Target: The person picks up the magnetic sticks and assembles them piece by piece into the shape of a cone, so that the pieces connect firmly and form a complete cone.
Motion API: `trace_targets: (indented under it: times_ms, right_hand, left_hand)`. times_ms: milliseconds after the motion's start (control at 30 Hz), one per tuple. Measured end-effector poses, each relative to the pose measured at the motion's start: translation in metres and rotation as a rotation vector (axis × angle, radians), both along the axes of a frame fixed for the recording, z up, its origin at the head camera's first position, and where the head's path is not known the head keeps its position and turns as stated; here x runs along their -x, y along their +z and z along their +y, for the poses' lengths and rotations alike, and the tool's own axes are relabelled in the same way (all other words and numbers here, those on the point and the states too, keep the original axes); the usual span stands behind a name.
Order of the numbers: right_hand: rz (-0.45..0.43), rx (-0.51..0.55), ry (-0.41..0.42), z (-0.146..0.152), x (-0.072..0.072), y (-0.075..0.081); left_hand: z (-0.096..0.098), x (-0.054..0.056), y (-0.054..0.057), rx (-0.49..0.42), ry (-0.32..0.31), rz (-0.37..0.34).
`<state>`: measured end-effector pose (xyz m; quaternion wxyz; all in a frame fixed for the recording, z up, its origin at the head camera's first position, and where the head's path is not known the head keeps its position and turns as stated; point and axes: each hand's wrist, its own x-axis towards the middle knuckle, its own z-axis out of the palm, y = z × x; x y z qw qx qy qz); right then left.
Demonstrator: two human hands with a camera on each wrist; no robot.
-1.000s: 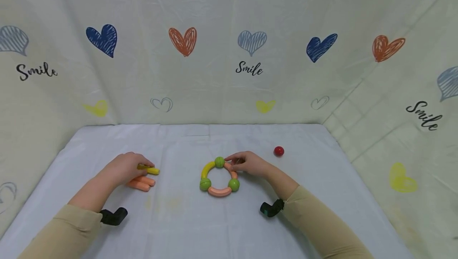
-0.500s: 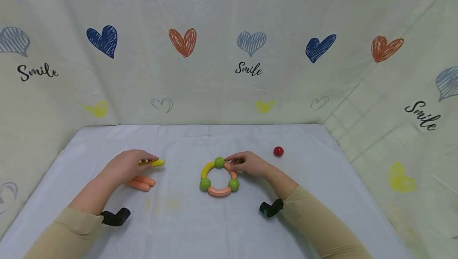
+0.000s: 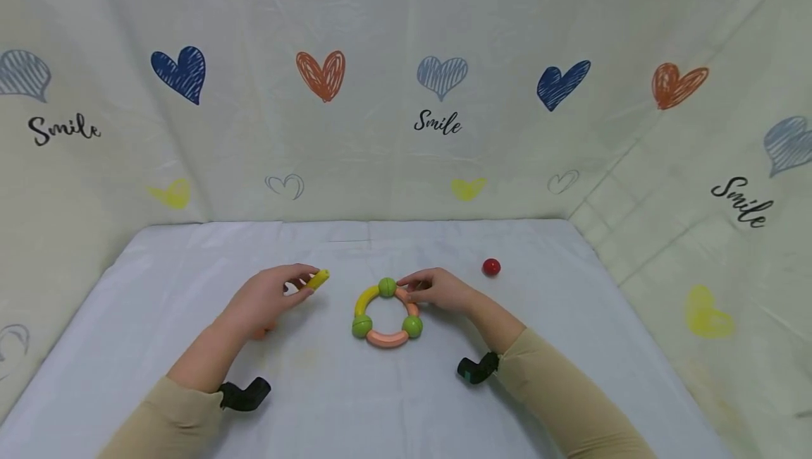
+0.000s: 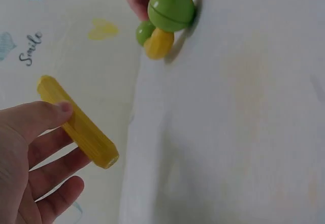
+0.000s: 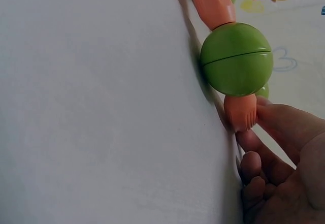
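Observation:
My left hand (image 3: 269, 298) pinches a straight yellow ridged rod (image 4: 78, 123) between thumb and fingers, raised above the table left of a toy ring. That ring lies flat, made of green balls (image 3: 412, 326) joined by curved pieces: one yellow (image 3: 366, 299) and two orange (image 3: 388, 339). At the ring's right side, my right hand (image 3: 449, 291) holds the curved orange piece (image 5: 240, 113) with thumb and fingers. In the left wrist view, the yellow rod slants, with its lower end sticking out past the fingertips.
Beneath the left hand, orange pieces (image 3: 266, 332) are mostly hidden by the hand and wrist. A red ball (image 3: 491, 267) lies farther back on the right. The white-covered table (image 3: 355, 402) meets a patterned backdrop (image 3: 368, 156) behind and at the sides.
My left hand has picked up the yellow rod from beside the orange pieces and carried it right toward the ring, turning it upward. The right hand and ring stay in place.

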<state>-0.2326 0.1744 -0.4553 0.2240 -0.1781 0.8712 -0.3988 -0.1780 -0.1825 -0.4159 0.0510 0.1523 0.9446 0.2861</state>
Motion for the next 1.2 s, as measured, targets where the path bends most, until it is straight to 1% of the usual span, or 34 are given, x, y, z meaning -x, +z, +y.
trace_targets:
  times_ms: [100, 133, 300, 433, 600, 733, 900, 1033, 1200]
  right_hand:
    - [0.000, -0.001, -0.006, -0.001, -0.001, 0.000]
    - [-0.001, -0.002, -0.009, -0.001, -0.001, 0.000]
    - [-0.001, -0.009, -0.013, -0.002, -0.002, 0.001]
    - [-0.002, -0.014, -0.015, -0.002, -0.002, 0.002]
    - [-0.010, -0.014, -0.015, 0.000, -0.003, 0.002]
    - [-0.012, -0.007, -0.003, 0.001, -0.002, 0.000]
    - [-0.018, -0.001, 0.004, 0.002, -0.002, -0.001]
    - [-0.023, 0.002, 0.001, 0.002, -0.002, 0.000]
    - [-0.014, 0.005, 0.007, 0.002, -0.001, -0.001]
  left_hand:
    - [0.017, 0.001, -0.001, -0.082, 0.016, 0.013]
    - [0.023, 0.002, -0.001, -0.095, 0.016, 0.022]
    - [0.054, 0.010, -0.002, -0.155, 0.032, 0.020]
    - [0.076, 0.017, -0.002, -0.213, 0.024, 0.020]
    - [0.098, 0.024, -0.006, -0.250, -0.002, 0.034]
    - [0.110, 0.029, -0.007, -0.267, 0.011, 0.043]
    - [0.118, 0.034, -0.008, -0.284, 0.035, 0.055]
    - [0.122, 0.036, -0.007, -0.293, 0.047, 0.044]
    - [0.128, 0.037, -0.007, -0.278, 0.052, 0.017]
